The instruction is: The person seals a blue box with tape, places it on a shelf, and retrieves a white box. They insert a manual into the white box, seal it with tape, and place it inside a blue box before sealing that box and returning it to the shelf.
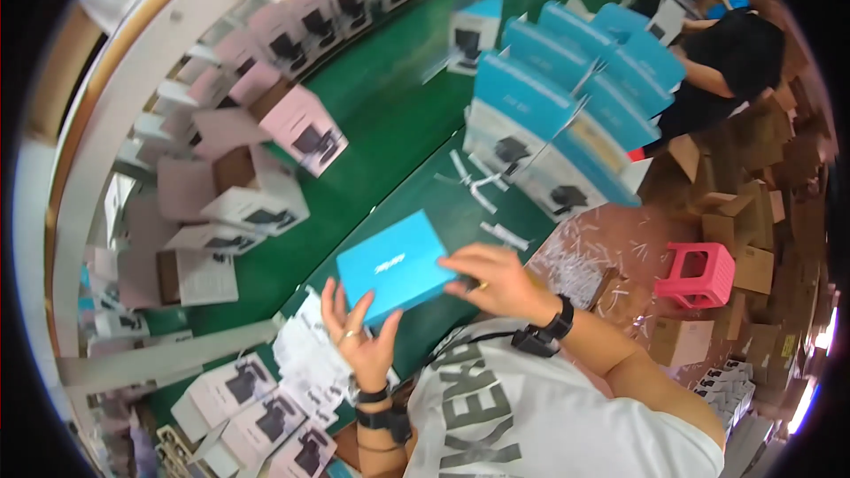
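A closed bright blue box (394, 265) with pale lettering on its top is between my hands, over the green tabletop. My left hand (365, 341) grips its near left corner, a ring on one finger and the thumb against the near side. At the box's right end, my right hand (496, 279) pinches the edge between thumb and fingers. Whether the box rests on the table or is lifted, I cannot tell. White paper strips (474, 181) lie beyond it. Beside my left hand is a pile of printed white sheets (310, 358).
Tall blue-topped boxes (522, 93) are stacked at the far right of the table. Opened white boxes (257, 190) stand on the left. A pink stool (695, 274) is on the floor near paper shreds (571, 265) and cardboard cartons. Another person (735, 62) bends at the far right.
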Action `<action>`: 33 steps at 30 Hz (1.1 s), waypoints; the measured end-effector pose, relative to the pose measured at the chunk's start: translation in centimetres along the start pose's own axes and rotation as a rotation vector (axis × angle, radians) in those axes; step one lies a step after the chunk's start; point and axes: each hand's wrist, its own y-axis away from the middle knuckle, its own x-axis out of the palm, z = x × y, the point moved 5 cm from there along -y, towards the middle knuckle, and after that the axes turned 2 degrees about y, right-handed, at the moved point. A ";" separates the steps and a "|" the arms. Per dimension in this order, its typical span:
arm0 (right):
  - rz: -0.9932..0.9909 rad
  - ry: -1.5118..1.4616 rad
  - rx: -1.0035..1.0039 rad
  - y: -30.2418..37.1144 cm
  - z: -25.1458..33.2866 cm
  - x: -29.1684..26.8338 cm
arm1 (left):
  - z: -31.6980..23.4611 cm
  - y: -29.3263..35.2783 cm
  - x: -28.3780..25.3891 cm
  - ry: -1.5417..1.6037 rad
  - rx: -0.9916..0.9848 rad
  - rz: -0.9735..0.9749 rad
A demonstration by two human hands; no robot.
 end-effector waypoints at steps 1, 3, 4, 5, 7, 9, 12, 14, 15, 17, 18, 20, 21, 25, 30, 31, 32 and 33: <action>0.015 -0.032 0.008 0.4 -0.7 1.1 | -0.4 0.1 0.4 -0.097 0.052 -0.032; -0.070 0.065 -0.075 1.0 -1.8 2.1 | 0.3 1.1 0.0 -0.201 0.097 -0.066; -0.118 0.124 -0.119 1.3 -2.0 2.4 | 1.4 1.5 0.0 -0.184 0.108 -0.073; -0.109 0.118 -0.122 1.5 -2.0 2.9 | 2.4 2.0 -0.1 -0.164 0.120 -0.083; -0.115 0.122 -0.105 2.1 -1.8 3.5 | 3.6 2.7 -0.4 -0.139 0.132 -0.094; -0.121 0.129 -0.096 2.7 -1.7 3.8 | 3.8 3.3 -0.7 -0.301 0.235 -0.069; -0.046 0.147 -0.107 3.5 -2.3 3.8 | 2.2 3.1 -1.0 -0.466 0.317 -0.037; -0.045 0.178 -0.130 3.1 -1.7 3.5 | -0.4 2.1 -1.6 -0.658 0.368 -0.007; -0.037 0.205 -0.149 2.8 -1.3 3.4 | -1.6 1.3 -1.8 -0.654 0.374 -0.005; -0.025 0.232 -0.170 2.3 -1.1 3.3 | -3.5 -0.6 -0.9 -0.707 0.329 0.164; -0.006 0.240 -0.184 2.2 -1.0 3.4 | -3.8 -1.1 -0.2 -0.734 0.300 0.251; 0.035 0.245 -0.214 1.8 -0.9 3.8 | -3.5 -1.8 2.1 -0.776 0.274 0.322; 0.041 0.234 -0.215 1.8 -0.6 3.8 | -3.0 -2.0 3.4 -0.817 0.250 0.391; 0.187 0.230 -0.179 3.3 -0.7 3.7 | -1.6 -1.9 5.3 -0.901 0.218 0.459; 0.065 0.165 -0.166 2.5 -2.4 4.4 | -3.2 -2.5 4.8 -0.763 0.192 0.517; 0.058 0.141 -0.169 2.0 -2.3 4.3 | -2.5 -2.4 4.6 -0.777 0.185 0.509; 0.050 0.119 -0.165 2.0 -1.9 4.1 | -1.8 -1.8 4.7 -0.859 0.226 0.487; 0.049 0.108 -0.168 1.9 -1.8 4.1 | -1.1 -1.3 4.8 -0.941 0.268 0.467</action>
